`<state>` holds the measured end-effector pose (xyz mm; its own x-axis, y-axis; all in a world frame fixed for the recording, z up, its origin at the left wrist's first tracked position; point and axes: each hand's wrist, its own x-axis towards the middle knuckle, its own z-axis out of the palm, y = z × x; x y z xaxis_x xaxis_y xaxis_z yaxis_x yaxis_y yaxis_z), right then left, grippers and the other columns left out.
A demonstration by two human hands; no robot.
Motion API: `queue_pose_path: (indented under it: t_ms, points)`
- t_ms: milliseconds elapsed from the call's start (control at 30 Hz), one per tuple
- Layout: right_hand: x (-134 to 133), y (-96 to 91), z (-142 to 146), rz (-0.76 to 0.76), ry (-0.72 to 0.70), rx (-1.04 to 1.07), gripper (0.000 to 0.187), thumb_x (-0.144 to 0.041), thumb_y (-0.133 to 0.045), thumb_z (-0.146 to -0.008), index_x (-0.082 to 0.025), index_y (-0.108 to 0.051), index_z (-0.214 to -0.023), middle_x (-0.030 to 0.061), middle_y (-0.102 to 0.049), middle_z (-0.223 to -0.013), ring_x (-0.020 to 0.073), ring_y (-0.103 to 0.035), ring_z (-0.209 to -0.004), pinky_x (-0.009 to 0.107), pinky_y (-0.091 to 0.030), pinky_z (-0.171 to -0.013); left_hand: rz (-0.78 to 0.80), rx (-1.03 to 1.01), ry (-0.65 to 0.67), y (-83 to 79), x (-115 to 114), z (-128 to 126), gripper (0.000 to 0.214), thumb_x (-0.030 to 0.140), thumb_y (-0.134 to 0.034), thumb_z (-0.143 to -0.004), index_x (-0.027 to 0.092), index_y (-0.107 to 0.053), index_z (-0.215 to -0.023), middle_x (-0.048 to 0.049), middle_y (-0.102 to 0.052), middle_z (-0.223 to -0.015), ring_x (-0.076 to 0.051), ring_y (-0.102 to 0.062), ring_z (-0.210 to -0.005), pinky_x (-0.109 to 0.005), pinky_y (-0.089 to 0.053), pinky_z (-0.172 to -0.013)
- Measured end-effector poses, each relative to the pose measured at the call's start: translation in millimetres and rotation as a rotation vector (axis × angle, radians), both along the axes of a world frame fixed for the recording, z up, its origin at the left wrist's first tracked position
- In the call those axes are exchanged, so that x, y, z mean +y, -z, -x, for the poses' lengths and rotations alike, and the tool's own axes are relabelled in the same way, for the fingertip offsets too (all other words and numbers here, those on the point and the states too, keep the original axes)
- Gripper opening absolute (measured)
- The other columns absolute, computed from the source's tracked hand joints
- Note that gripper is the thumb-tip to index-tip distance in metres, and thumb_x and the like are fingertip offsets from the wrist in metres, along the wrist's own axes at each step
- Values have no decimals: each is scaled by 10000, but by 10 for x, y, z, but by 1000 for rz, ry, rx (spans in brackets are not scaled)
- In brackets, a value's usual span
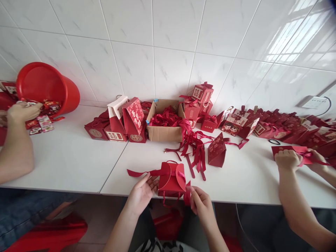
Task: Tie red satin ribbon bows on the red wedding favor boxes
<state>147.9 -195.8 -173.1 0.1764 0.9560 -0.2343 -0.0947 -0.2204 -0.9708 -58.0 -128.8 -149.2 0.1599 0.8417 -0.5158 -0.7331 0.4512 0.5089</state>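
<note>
A small red gift box (pixel 169 180) with rounded closing flaps and twisted cord handles sits at the table's front edge before me. A dark red ribbon (pixel 138 173) passes across its top and trails out to the left. My left hand (pixel 141 194) lies palm up at the box's left side, fingers loosely apart, thumb tip by the ribbon. On the right, my right hand (pixel 201 201) pinches the ribbon's other end (pixel 187 193), which hangs beside the box. Whether my left fingers touch the box is hard to see.
Behind stands a cardboard carton (pixel 165 133) of ribbons, with loose ribbons (pixel 198 150) spilling rightward. Finished boxes (pixel 135 122) and an upright red box (pixel 217 152) stand nearby. A tipped red bucket (pixel 69 94) with sweets lies left. Co-workers' hands are at both sides, one pair holding a red box (pixel 279 149).
</note>
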Motion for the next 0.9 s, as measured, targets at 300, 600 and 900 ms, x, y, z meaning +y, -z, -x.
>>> queue_pose_path:
  t_ms: [300, 600, 900]
  points:
    - [-159, -72, -23, -88, 141, -44, 475, -649, -583, -762, -178, -523, -770, -82, -313, -415, 50, -239, -390, 197, -172, -403, 103, -18, -150, 45, -20, -18, 149, 56, -494, -878, 143, -602, -822, -55, -688, -769, -157, -708, -718, -251, -577, -635]
    - [-213, 52, -55, 45, -344, -230, 575, -605, -428, -886, -115, -571, -1149, -57, -417, -444, 85, -377, -399, 209, -276, -423, 99, -27, -161, -25, -49, -41, 157, 63, -481, -893, 139, -596, -819, -68, -705, -788, -169, -715, -729, -264, -576, -650]
    - [-174, 74, -83, 191, -488, -127, 767, -534, -383, -914, -105, -119, -1492, -60, -505, -433, 83, -362, -318, 168, -298, -335, 91, -16, -185, -53, -55, -26, 140, 76, -480, -902, 132, -602, -861, -75, -707, -772, -179, -717, -701, -254, -564, -594]
